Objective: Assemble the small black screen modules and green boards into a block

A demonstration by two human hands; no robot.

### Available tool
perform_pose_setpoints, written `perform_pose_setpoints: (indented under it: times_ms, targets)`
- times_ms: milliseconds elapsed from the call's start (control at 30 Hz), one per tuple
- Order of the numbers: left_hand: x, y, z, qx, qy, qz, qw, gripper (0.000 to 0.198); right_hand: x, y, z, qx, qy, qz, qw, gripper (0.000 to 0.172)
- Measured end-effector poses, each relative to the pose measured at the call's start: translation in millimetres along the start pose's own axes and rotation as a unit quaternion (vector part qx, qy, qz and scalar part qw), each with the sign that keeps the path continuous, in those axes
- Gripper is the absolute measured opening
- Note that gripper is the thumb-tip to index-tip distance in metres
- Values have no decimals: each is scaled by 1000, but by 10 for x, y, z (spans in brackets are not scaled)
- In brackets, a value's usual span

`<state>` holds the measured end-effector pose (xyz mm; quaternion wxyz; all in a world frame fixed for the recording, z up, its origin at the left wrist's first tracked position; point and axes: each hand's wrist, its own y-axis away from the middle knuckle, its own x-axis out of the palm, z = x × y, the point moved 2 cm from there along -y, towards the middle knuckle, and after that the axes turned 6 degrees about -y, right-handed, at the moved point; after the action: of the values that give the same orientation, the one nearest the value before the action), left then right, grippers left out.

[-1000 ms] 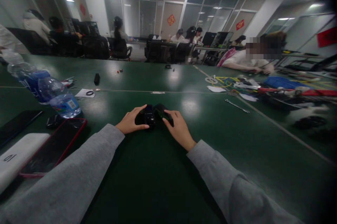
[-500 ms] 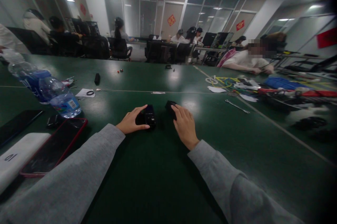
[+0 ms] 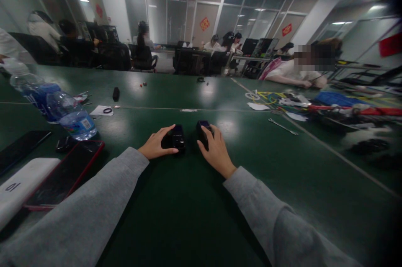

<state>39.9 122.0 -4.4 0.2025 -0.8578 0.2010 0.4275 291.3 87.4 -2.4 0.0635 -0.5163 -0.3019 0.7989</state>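
Note:
My left hand (image 3: 159, 144) grips a small black handheld device (image 3: 179, 138), with the index finger at its far end and the thumb at its near end. This device lies on the green table and shows a dark screen and small buttons or labels. To its right is a second small black block-like device (image 3: 202, 126), partly covered by fingers. My right hand (image 3: 216, 148) is curled over that one, fingers on its top and right side, thumb at its near left. A narrow gap separates the two devices. Their exact kind cannot be made out.
At left are water bottles (image 3: 70, 114), a red-edged phone (image 3: 67, 175) and a white power bank (image 3: 27, 189). A wrench (image 3: 282, 127) lies on the right, near a heap of cables and tools (image 3: 342, 108). Across the table a person (image 3: 290, 70) leans on it.
My right hand has turned its black device from a slant to nearly upright alignment, and its thumb has come round to the near left. My left hand has not moved.

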Motion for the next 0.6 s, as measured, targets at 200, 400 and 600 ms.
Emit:
perform_pose_setpoints:
  times_ms: [200, 400, 600]
  targets:
    - [-14, 5, 1, -1, -3, 13, 1000, 102, 28, 18, -44, 71, -28, 38, 996, 51]
    - [-20, -3, -13, 8, 19, -2, 1000, 101, -16, 36, -15, 92, 29, 19, 995, 48]
    - [-31, 27, -54, 28, 92, -28, 995, 96, -101, 30, 9, 85, 6, -35, 996, 49]
